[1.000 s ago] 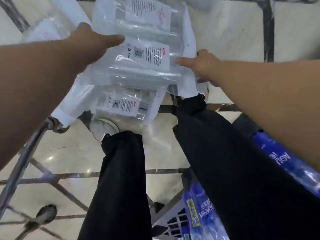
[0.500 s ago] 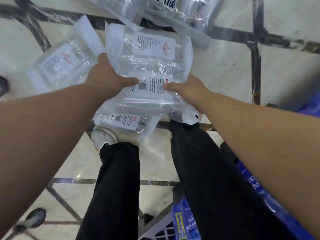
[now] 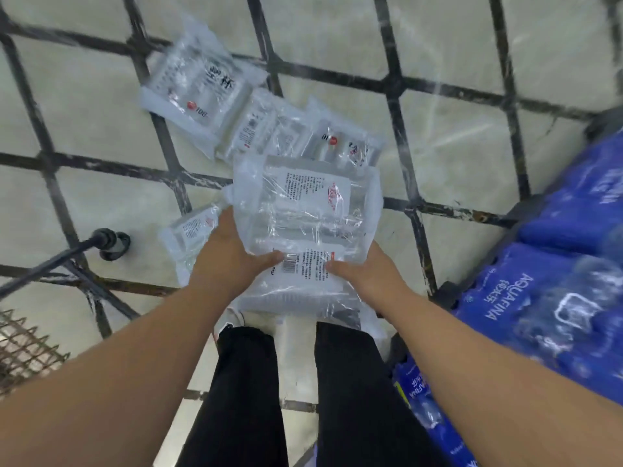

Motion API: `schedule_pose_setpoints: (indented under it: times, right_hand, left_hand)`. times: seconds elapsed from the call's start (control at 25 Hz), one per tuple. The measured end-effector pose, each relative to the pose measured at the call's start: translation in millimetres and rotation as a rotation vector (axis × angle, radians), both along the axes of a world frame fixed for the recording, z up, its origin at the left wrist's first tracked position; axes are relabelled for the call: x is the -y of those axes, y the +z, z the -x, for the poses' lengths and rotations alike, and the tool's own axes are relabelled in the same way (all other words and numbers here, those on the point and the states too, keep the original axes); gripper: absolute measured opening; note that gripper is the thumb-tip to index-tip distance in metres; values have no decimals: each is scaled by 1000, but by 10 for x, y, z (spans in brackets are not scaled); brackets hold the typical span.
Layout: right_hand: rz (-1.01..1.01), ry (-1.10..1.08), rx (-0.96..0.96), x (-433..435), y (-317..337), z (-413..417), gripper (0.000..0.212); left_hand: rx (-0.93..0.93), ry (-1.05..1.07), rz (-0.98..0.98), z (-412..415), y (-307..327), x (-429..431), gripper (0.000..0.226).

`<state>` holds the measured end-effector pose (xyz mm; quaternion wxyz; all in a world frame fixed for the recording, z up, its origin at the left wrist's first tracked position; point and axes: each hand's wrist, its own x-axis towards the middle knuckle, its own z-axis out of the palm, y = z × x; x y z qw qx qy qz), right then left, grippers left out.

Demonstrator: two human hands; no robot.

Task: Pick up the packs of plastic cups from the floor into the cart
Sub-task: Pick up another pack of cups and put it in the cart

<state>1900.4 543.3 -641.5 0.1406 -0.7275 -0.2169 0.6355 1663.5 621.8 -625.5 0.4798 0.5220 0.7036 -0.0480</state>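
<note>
Our left hand and right hand clasp a stack of cup packs from both sides, thumbs curled on top. Loose packs lie on the floor at 12 o'clock; the cart is at 8 o'clock.

Blue shrink-wrapped Aquafina water packs are stacked at my right, with another blue pack just beside my right leg. My trousers are black, my left shoe white.
</note>
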Motion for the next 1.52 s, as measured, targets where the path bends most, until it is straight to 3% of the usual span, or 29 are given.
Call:
schedule_pose_setpoints:
  times: [0.16, 0.36, 0.56, 0.68, 0.72, 0.88, 0.96, 1.12, 1.32, 1.52]
  right_hand:
    - [-146, 38, 49, -337, 1134, -200, 60]
    - [-320, 157, 96, -749, 2384, -272, 79]
    - [-501, 293, 39, -944, 3352, 32, 66]
    - [-571, 433, 69, -918, 3663, 335, 102]
    - [-596, 486, 70, -908, 3761, 465, 104]
    - [-638, 656, 33, -714, 4218, 1001, 56]
    - [-681, 739, 39, -579, 4322, 1254, 61]
    - [-799, 890, 70, -118, 4510, 1765, 93]
    - [-798, 1033, 82, 576, 4712, 2415, 69]
    - [-858, 1174, 12, 1231, 4758, 3097, 76]
  left_hand:
    - [96, 60, -109, -131, 1146, -223, 122]
    - [89, 130, -323, -144, 2516, -290, 109]
    - [42, 309, -514, 114, 3451, -33, 106]
    - [-29, 389, -538, 342, 3828, 231, 115]
    - [-56, 422, -557, 445, 3958, 364, 116]
    - [-64, 568, -671, 902, 4334, 980, 103]
    - [-69, 617, -704, 1106, 4448, 1299, 102]
    - [-89, 725, -747, 1467, 4565, 1925, 110]
    - [-119, 838, -717, 2045, 4532, 2811, 119]
    - [-129, 964, -728, 2553, 4480, 3650, 124]
